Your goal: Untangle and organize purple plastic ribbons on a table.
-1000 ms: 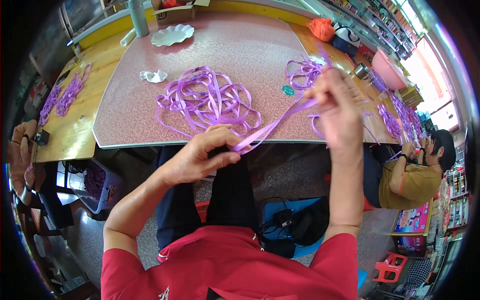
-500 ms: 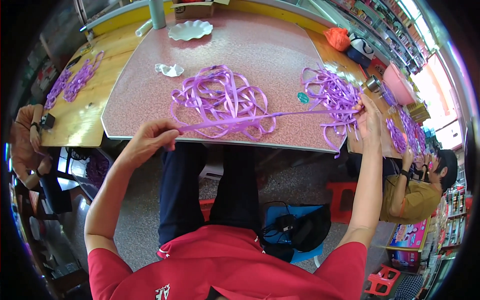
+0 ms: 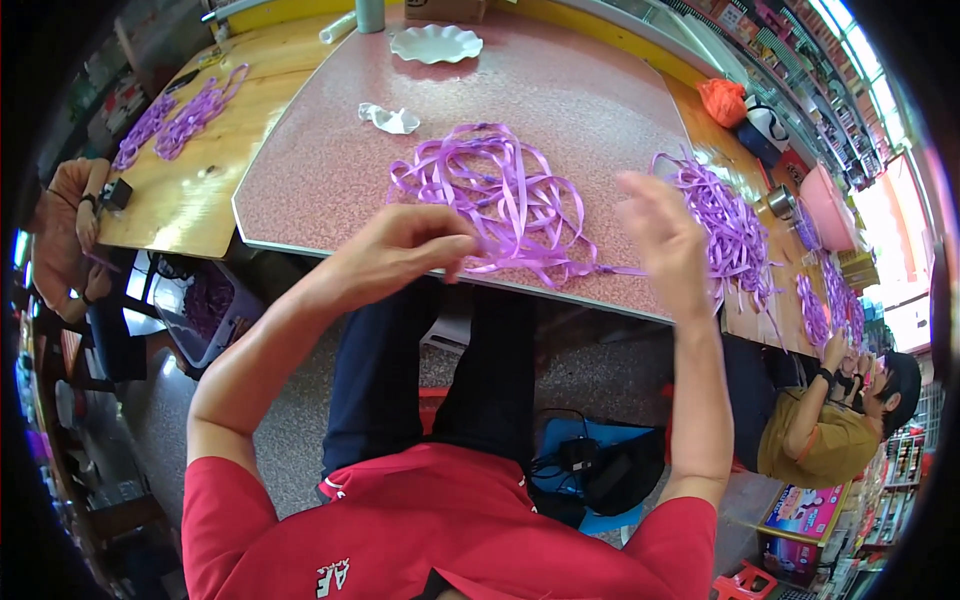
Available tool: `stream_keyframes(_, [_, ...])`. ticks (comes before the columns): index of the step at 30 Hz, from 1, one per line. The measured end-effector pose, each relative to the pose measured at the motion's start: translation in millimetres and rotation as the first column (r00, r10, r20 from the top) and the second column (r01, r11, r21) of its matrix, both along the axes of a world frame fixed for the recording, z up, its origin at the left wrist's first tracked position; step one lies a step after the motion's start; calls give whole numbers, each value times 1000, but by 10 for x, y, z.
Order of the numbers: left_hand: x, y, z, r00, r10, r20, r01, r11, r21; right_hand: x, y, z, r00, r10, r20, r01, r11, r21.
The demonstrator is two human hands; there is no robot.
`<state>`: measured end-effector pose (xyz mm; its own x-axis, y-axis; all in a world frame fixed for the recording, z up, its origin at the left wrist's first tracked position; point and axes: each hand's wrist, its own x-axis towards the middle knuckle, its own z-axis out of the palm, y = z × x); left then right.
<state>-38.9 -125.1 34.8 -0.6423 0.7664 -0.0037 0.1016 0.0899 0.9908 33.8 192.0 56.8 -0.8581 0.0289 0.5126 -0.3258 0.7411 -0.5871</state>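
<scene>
A loose tangle of purple ribbon (image 3: 515, 185) lies on the pink speckled tabletop in front of me. At its near left edge my left hand (image 3: 415, 245) is closed, thumb and fingers pinched on the purple ribbon, though the exact grip is partly hidden. My right hand (image 3: 665, 240) is raised over the table between this tangle and a denser purple ribbon heap (image 3: 725, 225) on the right. Motion smears its fingers, so whether they grip anything is unclear. One strand runs along the front edge from the tangle toward my right wrist.
A white scalloped dish (image 3: 437, 44) and a crumpled white piece (image 3: 389, 119) sit farther back. More ribbon (image 3: 195, 115) lies on the wooden table at left, near another person's arm (image 3: 88, 205). At right, a person in a brown shirt (image 3: 825, 440) handles ribbons near a pink basin (image 3: 828, 205).
The stretched ribbon between my hands has gone slack. My right hand has moved left, off the right heap, and my left hand has shifted right toward the tangle. The view has shifted slightly.
</scene>
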Motion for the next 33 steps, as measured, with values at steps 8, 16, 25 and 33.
stream_keyframes(8, [67, 200, 19, 993, -89, 76, 78, 987, 137, 212, -1071, -32, 949, 314, 24, -309, 943, -122])
stream_keyframes(16, [82, 58, 2, 983, -123, 136, 115, 991, 68, 217, -1088, -121, 969, 241, -56, -242, 970, -20])
stream_keyframes(25, [159, 120, -156, 805, 223, -550, -107, 966, 234, 214, -1024, -226, 982, 177, -59, -181, 980, -83])
stream_keyframes(33, [171, 189, -210, 745, 181, -642, -106, 982, 154, 214, -1041, -241, 972, 203, -115, -213, 974, -74])
